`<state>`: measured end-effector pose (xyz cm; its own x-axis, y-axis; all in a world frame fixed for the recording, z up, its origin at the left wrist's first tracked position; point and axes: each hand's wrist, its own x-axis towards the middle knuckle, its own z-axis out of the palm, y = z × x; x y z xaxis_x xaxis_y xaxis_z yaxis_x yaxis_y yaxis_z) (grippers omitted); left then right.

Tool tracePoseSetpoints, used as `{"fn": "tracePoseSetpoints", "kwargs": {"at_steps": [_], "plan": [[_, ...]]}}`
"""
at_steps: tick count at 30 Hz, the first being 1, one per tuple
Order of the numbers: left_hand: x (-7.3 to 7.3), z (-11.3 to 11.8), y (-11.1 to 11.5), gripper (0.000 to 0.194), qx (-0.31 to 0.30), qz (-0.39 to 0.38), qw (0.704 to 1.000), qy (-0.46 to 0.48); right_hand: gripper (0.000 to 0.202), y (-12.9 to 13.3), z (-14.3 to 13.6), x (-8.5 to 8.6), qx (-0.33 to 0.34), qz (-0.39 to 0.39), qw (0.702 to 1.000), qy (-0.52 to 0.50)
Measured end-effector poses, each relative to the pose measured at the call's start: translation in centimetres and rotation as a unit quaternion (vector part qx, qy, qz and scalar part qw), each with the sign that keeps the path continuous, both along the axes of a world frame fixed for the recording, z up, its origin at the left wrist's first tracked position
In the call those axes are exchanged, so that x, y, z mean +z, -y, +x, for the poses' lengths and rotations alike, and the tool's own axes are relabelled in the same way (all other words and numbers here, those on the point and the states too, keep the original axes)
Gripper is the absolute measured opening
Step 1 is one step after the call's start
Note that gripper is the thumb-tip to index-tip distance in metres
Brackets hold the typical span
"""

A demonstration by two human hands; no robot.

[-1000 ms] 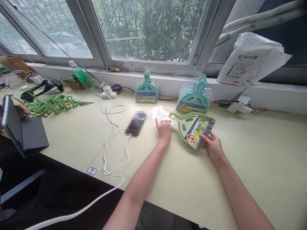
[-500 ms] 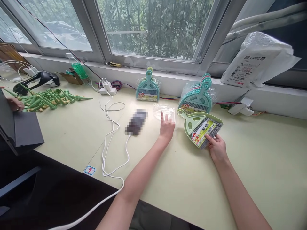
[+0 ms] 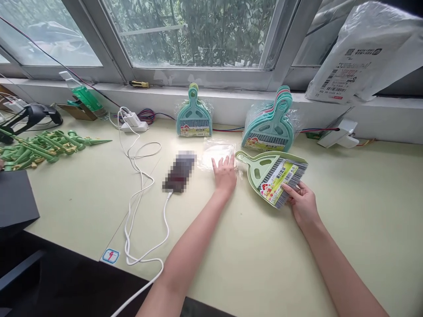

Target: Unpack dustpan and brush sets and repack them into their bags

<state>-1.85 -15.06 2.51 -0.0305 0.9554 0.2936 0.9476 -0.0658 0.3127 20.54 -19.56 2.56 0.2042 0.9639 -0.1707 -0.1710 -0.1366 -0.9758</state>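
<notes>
My right hand (image 3: 304, 204) grips the bristle end of a green dustpan and brush set (image 3: 276, 176), thumb on top. A printed label lies across its bristles, and its handle points left. Fingers spread, my left hand (image 3: 225, 178) rests on a clear plastic bag (image 3: 216, 152) that lies flat on the table. Just behind the green set leans a stack of teal and pink dustpan sets (image 3: 269, 127) in clear wrap. Farther left, a smaller group of teal dustpan sets (image 3: 194, 116) stands against the wall.
A phone (image 3: 180, 172) with a white charging cable (image 3: 167, 220) lies left of my left hand. A power strip (image 3: 134, 125), a green bottle (image 3: 86, 97) and a pile of green plastic parts (image 3: 49, 147) sit farther left. A white plastic package (image 3: 357, 57) rests on the sill at right.
My left hand has lowered its fingers, now spread over the clear bag. The right hand still holds the green dustpan set, turned slightly. The view has tilted and moved closer.
</notes>
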Motion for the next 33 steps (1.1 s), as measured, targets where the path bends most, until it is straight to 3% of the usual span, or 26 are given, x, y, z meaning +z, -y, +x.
{"fn": "tracePoseSetpoints", "kwargs": {"at_steps": [8, 13, 22, 30, 33], "plan": [[-0.4, -0.3, -0.5, 0.032, -0.025, -0.017, 0.997, 0.069, 0.058, 0.0, -0.2, 0.1, 0.006, -0.01, 1.0, 0.003], [-0.7, -0.6, -0.7, 0.035, -0.051, 0.027, 0.992, 0.109, 0.056, -0.1, -0.5, 0.0, -0.002, -0.001, 1.0, -0.011], [-1.0, -1.0, -0.9, 0.051, -0.045, 0.131, 0.974, 0.177, 0.055, -0.3, -0.6, 0.1, -0.018, 0.027, 0.999, -0.041], [-0.4, -0.7, 1.1, 0.051, -0.18, 0.133, 0.956, 0.189, 0.05, 0.4, -1.3, 0.3, 0.097, 0.039, 0.994, -0.04], [-0.2, 0.0, 2.8, 0.05, -0.203, 0.127, 0.95, 0.198, 0.046, 1.0, -2.2, 0.2, 0.086, 0.049, 0.994, -0.055]]}}
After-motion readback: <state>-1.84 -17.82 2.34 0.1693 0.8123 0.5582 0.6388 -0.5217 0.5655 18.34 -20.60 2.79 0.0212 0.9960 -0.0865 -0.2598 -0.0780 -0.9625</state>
